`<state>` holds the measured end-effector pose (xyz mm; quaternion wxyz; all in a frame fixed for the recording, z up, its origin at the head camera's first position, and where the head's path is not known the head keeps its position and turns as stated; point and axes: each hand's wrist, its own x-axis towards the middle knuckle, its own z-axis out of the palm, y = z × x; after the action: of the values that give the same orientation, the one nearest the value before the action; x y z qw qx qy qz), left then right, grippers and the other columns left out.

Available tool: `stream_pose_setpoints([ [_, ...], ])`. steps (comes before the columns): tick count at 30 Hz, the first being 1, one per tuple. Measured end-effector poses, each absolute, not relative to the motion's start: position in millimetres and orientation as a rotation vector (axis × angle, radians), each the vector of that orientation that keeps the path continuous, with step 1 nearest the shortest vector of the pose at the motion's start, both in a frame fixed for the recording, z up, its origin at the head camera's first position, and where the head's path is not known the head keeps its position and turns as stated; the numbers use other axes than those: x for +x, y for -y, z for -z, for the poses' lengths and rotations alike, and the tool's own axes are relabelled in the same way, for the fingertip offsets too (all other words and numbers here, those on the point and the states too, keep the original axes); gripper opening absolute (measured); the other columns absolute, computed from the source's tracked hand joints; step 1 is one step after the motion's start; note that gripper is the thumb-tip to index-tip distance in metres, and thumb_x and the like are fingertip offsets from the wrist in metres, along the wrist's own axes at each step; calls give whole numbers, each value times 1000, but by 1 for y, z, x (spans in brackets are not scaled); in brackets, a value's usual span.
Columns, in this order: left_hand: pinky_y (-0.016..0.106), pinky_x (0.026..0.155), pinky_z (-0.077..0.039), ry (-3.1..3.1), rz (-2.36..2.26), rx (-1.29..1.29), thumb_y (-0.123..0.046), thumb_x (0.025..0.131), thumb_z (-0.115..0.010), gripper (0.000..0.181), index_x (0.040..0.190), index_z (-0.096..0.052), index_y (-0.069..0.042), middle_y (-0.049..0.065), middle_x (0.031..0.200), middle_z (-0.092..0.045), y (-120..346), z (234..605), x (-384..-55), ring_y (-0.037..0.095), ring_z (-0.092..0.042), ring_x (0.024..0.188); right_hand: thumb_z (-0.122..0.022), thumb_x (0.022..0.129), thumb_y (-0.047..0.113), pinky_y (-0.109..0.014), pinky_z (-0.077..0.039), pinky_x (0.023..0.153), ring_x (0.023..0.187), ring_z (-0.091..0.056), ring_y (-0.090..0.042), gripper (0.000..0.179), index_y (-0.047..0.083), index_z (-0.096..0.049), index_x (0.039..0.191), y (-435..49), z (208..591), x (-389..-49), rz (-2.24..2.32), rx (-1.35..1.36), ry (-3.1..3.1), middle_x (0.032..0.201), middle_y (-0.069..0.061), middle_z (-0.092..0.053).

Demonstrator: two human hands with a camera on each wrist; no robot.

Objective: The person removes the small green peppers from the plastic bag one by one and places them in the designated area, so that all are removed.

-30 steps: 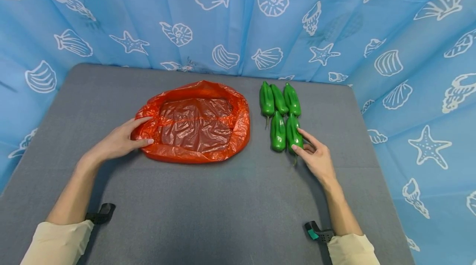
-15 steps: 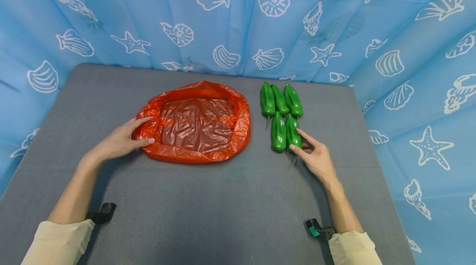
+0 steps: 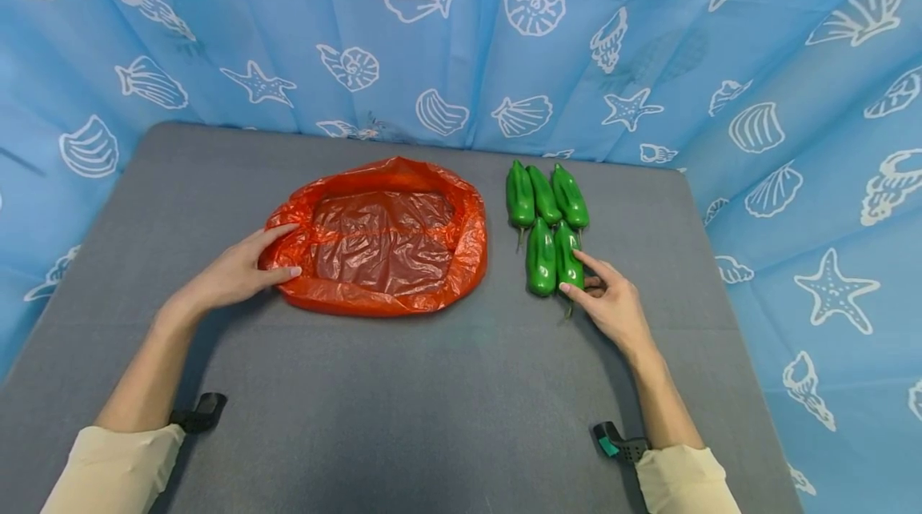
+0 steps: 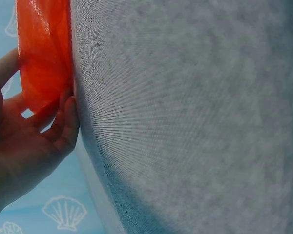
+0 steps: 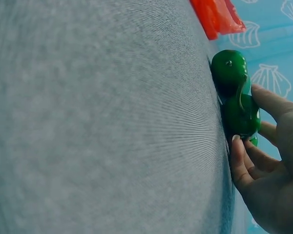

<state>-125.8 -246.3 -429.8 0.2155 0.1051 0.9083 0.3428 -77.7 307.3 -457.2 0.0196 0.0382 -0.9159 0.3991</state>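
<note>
An orange-red plastic bag [image 3: 382,242] lies on the grey table with its mouth spread wide and its rim rolled outward. My left hand [image 3: 234,270] holds the bag's left end, thumb and index finger over the rim; in the left wrist view its other fingers curl against the bag's side [image 4: 44,53]. To the right of the bag, my right hand [image 3: 612,302] grips a green pepper [image 3: 567,246] near its stem end, with the thumb at the left and fingers along the right. Another green pepper [image 3: 541,258] lies right beside it.
Behind those two, a row of 3 more green peppers [image 3: 543,195] lies close together near the table's far edge. The grey table [image 3: 403,410] ends at a blue curtain [image 3: 288,18] with white shells, behind and at the right. Black camera straps circle both wrists.
My right hand has shifted the front right pepper slightly left, closer to its neighbour; the stem of the pepper behind it now shows. The left hand and the bag stay put.
</note>
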Motion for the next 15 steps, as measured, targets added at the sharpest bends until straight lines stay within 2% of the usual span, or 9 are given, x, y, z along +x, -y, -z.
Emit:
stream_pose_setpoints([
  [9,74,107,-22,-2525,-978,269,-38,96,-67,85,160,-18,-12,37,156,-13,245,429,-123,58,-19,139,-76,90,21,-16,-51,67,87,-66,-25,59,12,-54,143,-308,454,-76,-1194,149,2863,121,-17,-62],
  [15,72,106,-25,-2545,-1037,314,-34,97,-67,82,159,-20,-12,35,155,-19,246,426,-121,56,-24,138,-76,90,20,-21,-54,70,90,-67,-28,58,10,-55,143,-312,450,-76,-1043,237,2845,135,-18,-54],
])
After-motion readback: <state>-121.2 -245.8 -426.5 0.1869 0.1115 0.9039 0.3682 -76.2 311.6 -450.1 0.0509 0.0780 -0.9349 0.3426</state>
